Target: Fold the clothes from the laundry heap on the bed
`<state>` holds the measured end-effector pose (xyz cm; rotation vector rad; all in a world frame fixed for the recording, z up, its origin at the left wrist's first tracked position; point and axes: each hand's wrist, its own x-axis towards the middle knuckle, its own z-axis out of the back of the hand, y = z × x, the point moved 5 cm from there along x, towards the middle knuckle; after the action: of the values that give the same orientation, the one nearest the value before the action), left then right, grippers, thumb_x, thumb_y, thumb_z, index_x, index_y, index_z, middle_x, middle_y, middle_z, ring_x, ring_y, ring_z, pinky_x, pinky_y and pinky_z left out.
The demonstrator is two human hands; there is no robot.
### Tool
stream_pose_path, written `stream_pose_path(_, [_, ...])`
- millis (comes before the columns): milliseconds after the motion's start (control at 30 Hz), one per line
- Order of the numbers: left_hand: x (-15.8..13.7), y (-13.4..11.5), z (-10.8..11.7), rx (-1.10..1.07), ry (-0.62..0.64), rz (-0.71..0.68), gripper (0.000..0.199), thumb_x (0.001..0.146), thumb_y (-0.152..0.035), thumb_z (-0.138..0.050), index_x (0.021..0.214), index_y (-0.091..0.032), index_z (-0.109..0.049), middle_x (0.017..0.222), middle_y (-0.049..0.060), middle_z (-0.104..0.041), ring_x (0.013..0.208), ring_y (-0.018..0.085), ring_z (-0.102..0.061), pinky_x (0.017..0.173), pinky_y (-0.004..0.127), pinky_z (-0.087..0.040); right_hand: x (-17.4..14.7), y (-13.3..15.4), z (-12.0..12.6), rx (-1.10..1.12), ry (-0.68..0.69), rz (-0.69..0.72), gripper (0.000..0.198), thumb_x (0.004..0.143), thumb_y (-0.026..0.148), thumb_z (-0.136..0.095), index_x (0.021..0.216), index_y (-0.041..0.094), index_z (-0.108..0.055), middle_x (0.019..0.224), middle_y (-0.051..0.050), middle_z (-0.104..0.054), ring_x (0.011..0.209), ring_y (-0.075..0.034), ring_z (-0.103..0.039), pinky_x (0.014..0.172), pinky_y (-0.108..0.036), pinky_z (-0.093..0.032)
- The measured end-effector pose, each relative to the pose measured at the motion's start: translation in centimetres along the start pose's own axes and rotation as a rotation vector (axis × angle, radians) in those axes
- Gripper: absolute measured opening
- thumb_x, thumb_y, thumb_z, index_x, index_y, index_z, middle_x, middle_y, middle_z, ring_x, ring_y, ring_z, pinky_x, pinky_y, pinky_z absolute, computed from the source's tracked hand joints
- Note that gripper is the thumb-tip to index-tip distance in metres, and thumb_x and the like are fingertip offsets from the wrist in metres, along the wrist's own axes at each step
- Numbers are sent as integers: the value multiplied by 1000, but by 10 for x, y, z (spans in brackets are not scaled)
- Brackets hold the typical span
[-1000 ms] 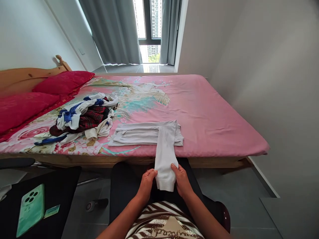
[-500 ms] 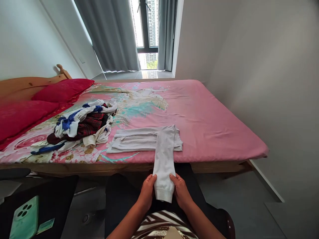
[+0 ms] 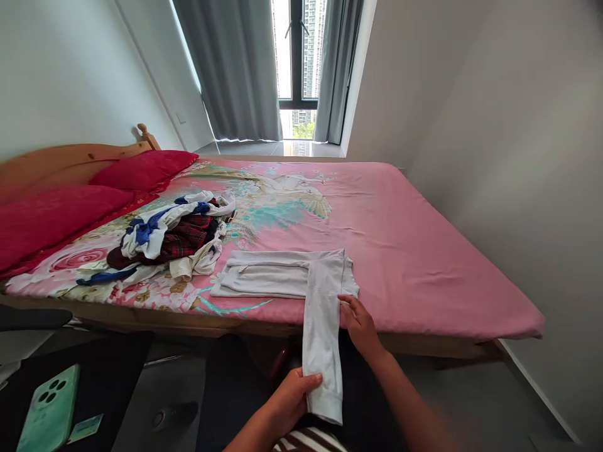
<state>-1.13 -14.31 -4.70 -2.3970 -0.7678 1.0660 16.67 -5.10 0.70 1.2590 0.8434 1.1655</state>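
A light grey long-sleeved top (image 3: 264, 279) lies folded into a long strip at the near edge of the bed. One sleeve (image 3: 323, 333) runs off the bed toward me and hangs over my lap. Near its cuff, my left hand (image 3: 294, 395) is closed around the sleeve, thumb on top. My right hand (image 3: 362, 326) is higher up, by the mattress edge, with its fingertips pinched at the sleeve's right border. Part of its grip is hidden.
A heap of clothes (image 3: 172, 235), white, blue and dark plaid, sits left on the pink bedsheet (image 3: 405, 251). Red pillows (image 3: 146, 169) lie by the wooden headboard (image 3: 70, 160). A green phone (image 3: 51, 405) and a card (image 3: 85, 428) rest on a black surface at lower left.
My right hand has left the cuff and moved up along the sleeve to the bed edge. My left hand still holds near the cuff, now closer to me. The view has shifted.
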Motion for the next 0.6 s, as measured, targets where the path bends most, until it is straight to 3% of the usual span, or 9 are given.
stream_pose_path(100, [2,2,-1,35,-11,15,31,67,-32,-74,86,-8,-69,78,13,-69,66,20,-64,62,31,-50,61,13,-28,-171,163,165,40,84,45,-51,115,24,-62,129,-5,-56,128,-24,-41,111,-43,-24])
stream_pose_path(200, [3,1,-2,139,-41,54,32,67,-38,-70,81,-9,-69,70,11,-66,53,17,-58,45,27,-42,102,-2,-68,-416,346,196,49,85,40,-50,129,19,-54,143,-7,-42,139,-25,-24,114,-44,-12])
stream_pose_path(267, [2,-2,-3,221,-55,63,29,66,-37,-69,78,-10,-70,68,10,-67,54,18,-58,51,30,-44,115,-22,-91,-565,452,151,53,85,38,-52,134,19,-48,147,-7,-35,141,-26,-18,114,-49,-5])
stream_pose_path(333, [2,-8,-6,275,-44,39,26,64,-33,-71,79,-11,-71,73,11,-69,66,22,-63,68,35,-48,122,-38,-102,-623,494,91,55,82,37,-57,135,24,-47,148,-6,-32,141,-28,-15,112,-52,1])
stream_pose_path(400, [2,-17,-9,295,-22,17,28,61,-31,-73,83,-12,-72,82,11,-71,80,26,-65,83,40,-45,128,-45,-102,-513,481,42,55,76,39,-65,128,26,-55,145,-5,-38,139,-29,-21,112,-52,-1])
stream_pose_path(467, [5,-27,-14,291,24,5,33,59,-32,-75,86,-12,-73,87,12,-71,88,29,-64,90,43,-42,139,-43,-91,-320,439,21,49,74,45,-66,118,26,-62,136,-5,-51,132,-27,-36,111,-47,-15])
stream_pose_path(533, [10,-41,-24,258,98,-25,37,59,-34,-77,88,-12,-72,89,13,-71,90,30,-64,91,43,-41,153,-40,-67,-178,324,31,47,79,53,-56,115,24,-63,126,-6,-59,121,-23,-49,105,-40,-31])
stream_pose_path(600, [16,-60,-39,187,184,-76,39,61,-35,-76,92,-11,-71,91,13,-70,90,29,-64,88,40,-43,164,-43,-30,-133,111,41,52,85,57,-41,115,20,-61,120,-8,-62,111,-21,-55,98,-35,-38])
